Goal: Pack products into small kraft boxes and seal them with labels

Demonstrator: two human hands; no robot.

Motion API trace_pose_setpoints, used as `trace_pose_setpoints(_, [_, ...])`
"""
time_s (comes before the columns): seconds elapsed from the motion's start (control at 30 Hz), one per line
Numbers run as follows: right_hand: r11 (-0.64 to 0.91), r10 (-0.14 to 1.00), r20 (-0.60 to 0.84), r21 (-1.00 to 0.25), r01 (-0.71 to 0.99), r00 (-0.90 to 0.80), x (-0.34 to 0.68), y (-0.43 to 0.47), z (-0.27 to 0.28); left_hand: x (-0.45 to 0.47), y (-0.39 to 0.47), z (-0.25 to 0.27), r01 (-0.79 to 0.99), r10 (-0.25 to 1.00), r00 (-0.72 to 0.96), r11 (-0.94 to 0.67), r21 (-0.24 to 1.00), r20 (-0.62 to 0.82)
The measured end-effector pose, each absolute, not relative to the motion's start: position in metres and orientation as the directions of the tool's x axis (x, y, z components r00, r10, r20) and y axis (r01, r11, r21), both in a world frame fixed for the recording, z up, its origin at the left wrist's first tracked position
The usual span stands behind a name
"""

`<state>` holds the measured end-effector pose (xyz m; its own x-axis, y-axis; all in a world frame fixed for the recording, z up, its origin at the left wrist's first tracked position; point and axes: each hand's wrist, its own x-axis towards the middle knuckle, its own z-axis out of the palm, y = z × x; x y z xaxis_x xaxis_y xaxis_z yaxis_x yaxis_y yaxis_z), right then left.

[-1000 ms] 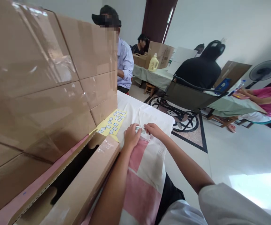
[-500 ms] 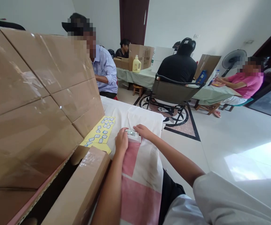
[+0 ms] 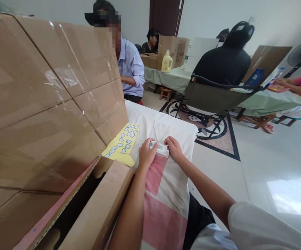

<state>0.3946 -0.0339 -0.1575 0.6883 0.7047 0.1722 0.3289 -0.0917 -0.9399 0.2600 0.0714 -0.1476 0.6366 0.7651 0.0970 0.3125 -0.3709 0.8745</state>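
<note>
A small white box-shaped thing (image 3: 163,150) with a greyish panel on its top rests on the cloth in front of me; its exact kind is not clear. My left hand (image 3: 148,152) grips its left end, thumb lying over the top. Around the right end curl the fingers of my right hand (image 3: 174,148), pressed against its side. Left of my hands lies a yellow sheet (image 3: 126,143) with several small pale pieces outlined in blue on it.
Taped cardboard boxes (image 3: 53,93) form a wall on the left, and an open narrow carton (image 3: 98,205) stands beside my left forearm. A white and pink cloth (image 3: 163,201) covers the table. Several people sit beyond, one in a folding chair (image 3: 215,97).
The view has shifted, so the scene sits further right. My left thumb has moved onto the top of the white thing, and my right fingers have drawn back to its right end.
</note>
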Motion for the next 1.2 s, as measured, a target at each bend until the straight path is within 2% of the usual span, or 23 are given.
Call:
trace_pose_setpoints(0.5, [-0.026, 0.725, 0.245, -0.924, 0.381, 0.644, 0.393, -0.037, -0.153, 0.260, 0.067, -0.148, 0.325, 0.762, 0.636, -0.412, 0.852, 0.126])
trace_pose_setpoints(1.03, [-0.008, 0.743, 0.239, -0.931, 0.366, 0.625, 0.394, -0.037, -0.150, 0.261, 0.061, -0.148, 0.296, 0.780, 0.594, -0.440, 0.848, 0.197])
trace_pose_setpoints(1.2, [-0.023, 0.758, 0.197, -0.945, 0.327, 0.622, 0.397, -0.037, -0.148, 0.263, 0.063, -0.154, 0.271, 0.791, 0.574, -0.425, 0.864, 0.209])
